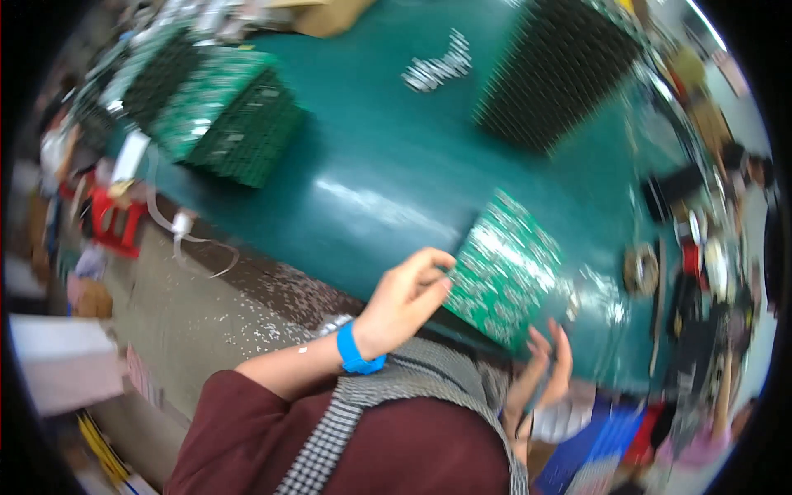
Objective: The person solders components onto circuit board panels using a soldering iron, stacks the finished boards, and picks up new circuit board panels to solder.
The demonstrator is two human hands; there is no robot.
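Observation:
A green printed circuit board (505, 272) with many small components is tilted in front of me, near the table's front edge. My left hand (404, 301), with a blue wristband, pinches its left edge between thumb and fingers. My right hand (544, 367) is by the board's lower right corner, its fingers apart and blurred. I cannot tell whether a fingertip touches the corner. A thin dark strip (540, 392) shows along the right hand; what it is stays unclear.
Stacks of green circuit boards (235, 115) stand at the table's far left. A tall dark stack of boards (561, 74) is at the far right. Small silvery parts (437, 66) lie between them. A tape roll (641, 270) sits on the right, a white cable (177, 223) hangs at left.

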